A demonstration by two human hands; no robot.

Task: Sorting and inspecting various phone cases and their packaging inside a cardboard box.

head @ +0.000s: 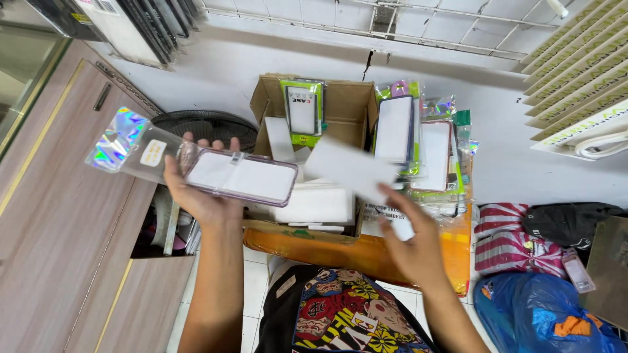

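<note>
Left hand (199,196) grip: palm up, fingers curled round the far edge of a clear phone case (242,176) half inside a clear sleeve with a holographic header (127,145). Case lies flat on the palm, long axis left-right, header end pointing left, bare end pointing right toward the box. Right hand (412,245) grip: fingers pinched on a white card (350,168), held up over the box, long axis slanting from upper left down to lower right. The two held items are near each other, not touching.

Behind them an open cardboard box (347,104) stands on the floor; inside, one green-packaged case (303,111) upright against the back wall, plus white cards (317,202) stacked at the front, count unclear. Right of the box, a leaning pile of packaged cases (428,153), at least two white faces showing. Orange package (340,248) in front of the box. One black fan (209,125) to the left. One blue bag (543,314), lower right.
</note>
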